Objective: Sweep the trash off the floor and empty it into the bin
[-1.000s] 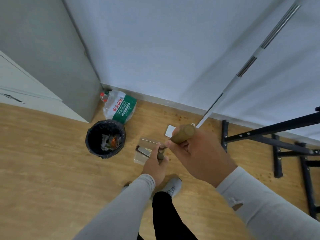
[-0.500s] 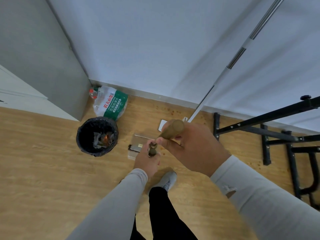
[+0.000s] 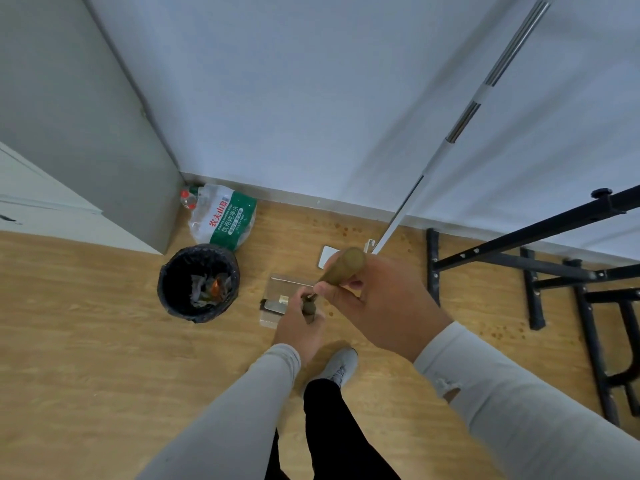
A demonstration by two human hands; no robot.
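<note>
Now you are standing nearly over the work: compared with a second ago, the black-lined bin (image 3: 198, 283) is sitting a little further left in your view and your hands are reading closer together, so you seem to be settling in beside the bin rather than travelling. Your right hand (image 3: 377, 301) is wrapping its fingers (image 3: 353, 283) closed around the upper brown handle (image 3: 341, 266), whose long axis is tilting from its rounded end, nearest your head, down and to the left toward the floor. Your left hand (image 3: 298, 327) is closing around a second, lower brown handle (image 3: 309, 308), which is running steeply downward (seen almost end-on, so its lean is hard to judge). Below both hands a pale dustpan-like tray (image 3: 277, 292) is lying on the wooden floor (image 3: 86, 323), just right of the bin and apart from it, with small light and dark pieces on it; whether those are the trash or the broom head, you cannot tell from here. The bin is already holding crumpled scraps. Judging by this, the sweeping is largely finishing and the lift-and-tip into the bin is coming next. A silver pole (image 3: 460, 123) is leaning against the wall.
</note>
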